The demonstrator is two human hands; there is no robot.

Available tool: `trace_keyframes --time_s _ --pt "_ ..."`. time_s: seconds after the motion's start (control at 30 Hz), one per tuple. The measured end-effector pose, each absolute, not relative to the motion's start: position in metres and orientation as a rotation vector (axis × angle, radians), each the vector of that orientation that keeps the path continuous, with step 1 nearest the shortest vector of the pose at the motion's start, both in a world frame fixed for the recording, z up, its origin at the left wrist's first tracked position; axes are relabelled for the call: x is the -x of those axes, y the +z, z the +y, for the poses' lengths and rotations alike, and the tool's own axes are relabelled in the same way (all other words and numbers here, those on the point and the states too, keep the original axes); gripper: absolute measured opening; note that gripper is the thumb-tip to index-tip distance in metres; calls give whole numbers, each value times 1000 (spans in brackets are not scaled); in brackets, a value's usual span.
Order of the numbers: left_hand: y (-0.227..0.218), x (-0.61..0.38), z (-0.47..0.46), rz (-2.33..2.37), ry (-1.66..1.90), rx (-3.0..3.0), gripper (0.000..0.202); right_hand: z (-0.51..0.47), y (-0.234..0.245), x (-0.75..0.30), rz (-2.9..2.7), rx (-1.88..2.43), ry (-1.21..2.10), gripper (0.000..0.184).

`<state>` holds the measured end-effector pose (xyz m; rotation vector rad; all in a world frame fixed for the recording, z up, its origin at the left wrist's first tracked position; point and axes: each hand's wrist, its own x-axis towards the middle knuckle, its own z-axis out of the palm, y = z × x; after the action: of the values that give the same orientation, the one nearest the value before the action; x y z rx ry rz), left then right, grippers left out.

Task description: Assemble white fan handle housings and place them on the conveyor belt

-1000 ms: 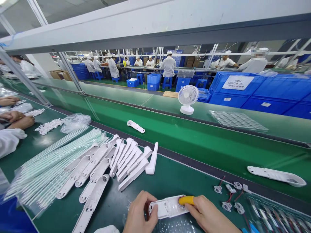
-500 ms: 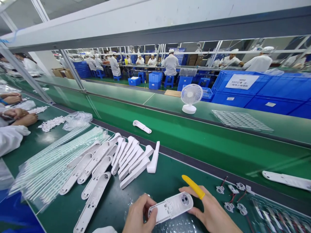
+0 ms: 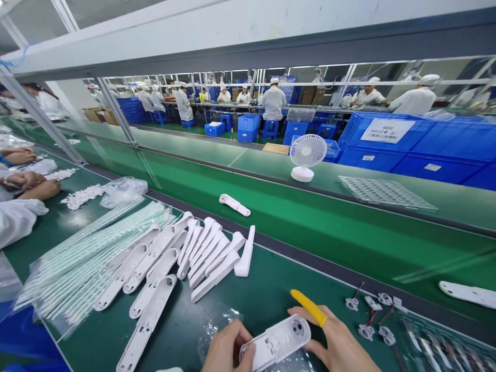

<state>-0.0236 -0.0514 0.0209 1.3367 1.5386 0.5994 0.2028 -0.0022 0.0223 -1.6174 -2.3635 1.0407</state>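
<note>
Both my hands hold one white plastic housing [image 3: 276, 341] low at the bottom edge of the view. My left hand [image 3: 228, 351] pinches its left end with thumb and fingers. My right hand [image 3: 336, 343] cups its right end from below, and its index finger, capped with a yellow finger cot [image 3: 309, 307], sticks out straight above the part. The housing lies open side up, with a round socket at its right end. Right of my hands lie several small round parts with red wires [image 3: 366, 314].
A fanned row of white housings [image 3: 182, 259] and bagged white strips [image 3: 85, 255] lie at left. Two housings [image 3: 234, 204] [image 3: 467, 293] ride the green belt. A white desk fan [image 3: 307, 156] and clear tray [image 3: 383, 192] stand beyond. A co-worker's hands [image 3: 27, 185] work at far left.
My right index finger has lifted off the housing's round end and now points up. The two housings on the belt have drifted right.
</note>
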Motion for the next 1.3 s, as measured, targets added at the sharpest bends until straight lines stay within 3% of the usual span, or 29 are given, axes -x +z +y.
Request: trace_keyframes --time_s 0.4,0.83,1.3 --pt "29 19 -49 1549 552 -1341 7 -7 18 -205 -2314 1660 961 34" --pt "34 18 -49 1547 585 -1352 9 -10 22 -203 -2301 1653 1089 33" --pt "40 19 -53 1574 461 -1433 11 -10 33 -199 -2387 1496 900 26"
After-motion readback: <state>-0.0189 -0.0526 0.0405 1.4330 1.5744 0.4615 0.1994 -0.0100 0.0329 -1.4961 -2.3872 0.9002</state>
